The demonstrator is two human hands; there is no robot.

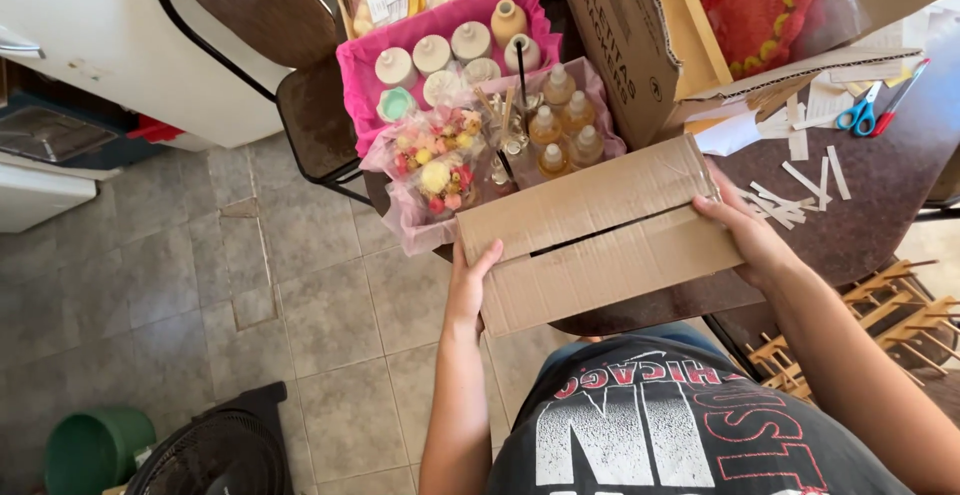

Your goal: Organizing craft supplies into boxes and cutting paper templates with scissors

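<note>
**Both hands on a closed cardboard box, head view**

Head view only. I saw the flat brown corrugated cardboard box (600, 230) held out in front of the torso, over the near edge of the dark brown table (880, 195), its two top flaps folded shut with a thin dark seam between them. My left hand (468, 280) gripped the box's left end, thumb on the side face, the other fingers hidden underneath, so closed on the box. My right hand (748, 240) clasped the right end, fingers curled over the top flap edge, also holding the box. Box tilted slightly, right end higher.

Just beyond the box sat a clear plastic-lined tray of small amber glass bottles with white caps (562, 125), and beside it cellophane bags of pink and yellow sweets (435, 160). Behind those, a bright pink fabric-lined basket (350, 80) held white round-lidded jars (432, 55). A large open brown cardboard carton (625, 45) stood to the right of the basket, with a red and yellow crocheted round piece (755, 0) inside it.

On the table to the right lay blue-handled scissors (860, 113) and scattered white paper strips (800, 180), well apart from the hands. Light wooden racks (900, 315) showed by the right forearm. Lower left on the grey tiled floor (300, 325): a green plastic bucket (95, 450) and a black fan (215, 455).
</note>
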